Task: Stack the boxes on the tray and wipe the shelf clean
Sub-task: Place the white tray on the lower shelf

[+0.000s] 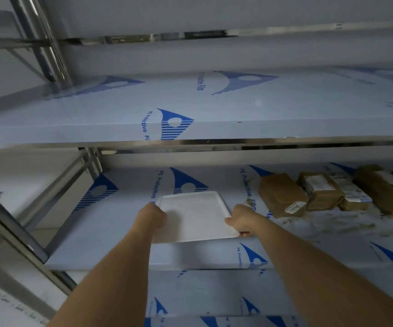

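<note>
A white rectangular tray (194, 214) lies flat on the middle shelf (110, 223), which is covered in blue-printed protective film. My left hand (152, 217) grips the tray's left edge. My right hand (239, 220) grips its right edge near the front corner, fingers curled under the rim. Several brown cardboard boxes (282, 194) with white labels stand in a row on the same shelf, to the right of the tray. Brownish dust and crumbs (327, 224) are spread on the shelf in front of the boxes.
An upper shelf (143, 109) with the same film juts out above the tray. Steel uprights and a diagonal brace (56, 197) stand at the left. A lower shelf (202, 296) shows beneath my forearms.
</note>
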